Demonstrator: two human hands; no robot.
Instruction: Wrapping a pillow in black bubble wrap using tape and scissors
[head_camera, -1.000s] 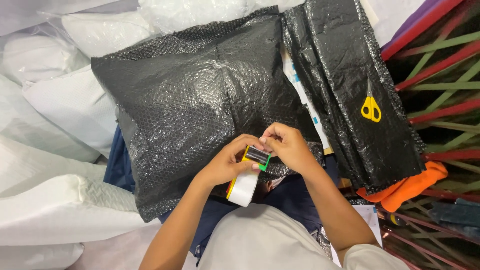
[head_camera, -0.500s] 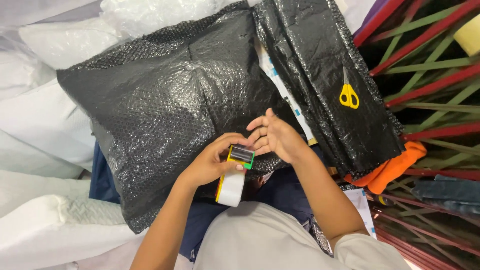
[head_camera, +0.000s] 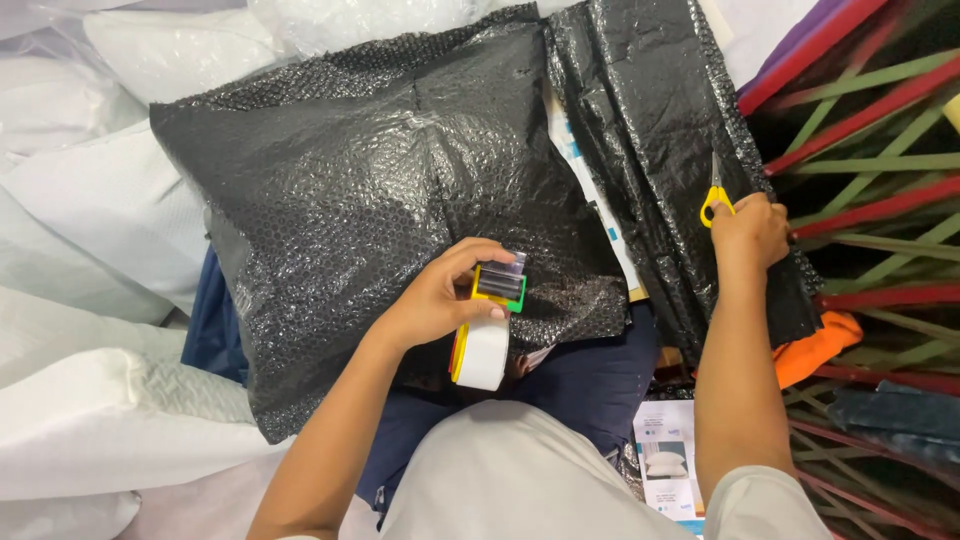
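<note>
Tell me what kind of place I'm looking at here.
Probably a packing area for pillows or bedding. A parcel wrapped in black bubble wrap lies on the person's lap, the left hand holds a tape dispenser, the right hand reaches yellow-handled scissors, and bagged white pillows surround them.

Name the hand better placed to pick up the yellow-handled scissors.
Right. The right hand already touches the scissors on the folded black plastic sheet, while the left hand holds the tape dispenser over the bubble-wrapped package.

Single head-worn view, looking steeply down, close over lap and hands
</note>
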